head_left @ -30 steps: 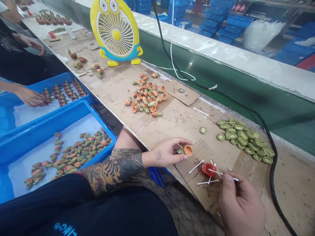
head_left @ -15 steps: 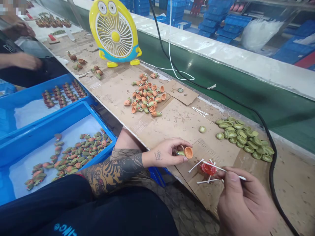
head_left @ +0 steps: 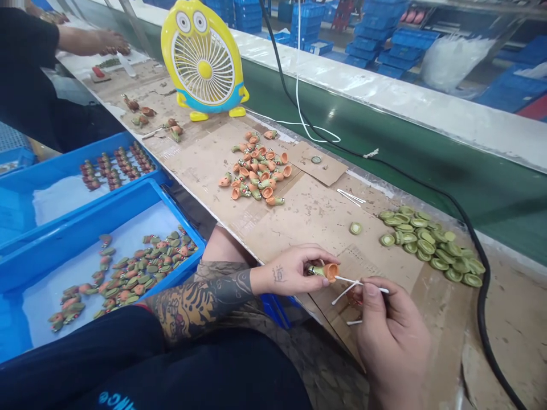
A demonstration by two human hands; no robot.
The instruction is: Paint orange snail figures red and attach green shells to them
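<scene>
Between the thumb and fingers of my left hand (head_left: 299, 270) is a small orange and green piece (head_left: 330, 272), its orange cup facing right. My right hand (head_left: 391, 327) pinches a white cotton swab (head_left: 350, 280), whose left tip is at the cup's rim. Below the swab, a red container (head_left: 355, 296) with more swabs around it is partly hidden by my right hand. Several similar orange and green pieces (head_left: 260, 168) lie heaped on the cardboard (head_left: 299, 222). Green oval pieces (head_left: 431, 242) are piled at the right, one lying apart (head_left: 355, 228).
A yellow fan (head_left: 205, 62) stands at the back of the bench. A black cable (head_left: 481, 273) curves down the right side. Blue trays (head_left: 179, 208) with painted pieces are at the left. Another person's arm (head_left: 85, 41) reaches over the bench at the upper left.
My right hand has moved left and up from the red container, bringing the swab to the cup. The other person's arm now reaches further over the bench. The view has shifted slightly.
</scene>
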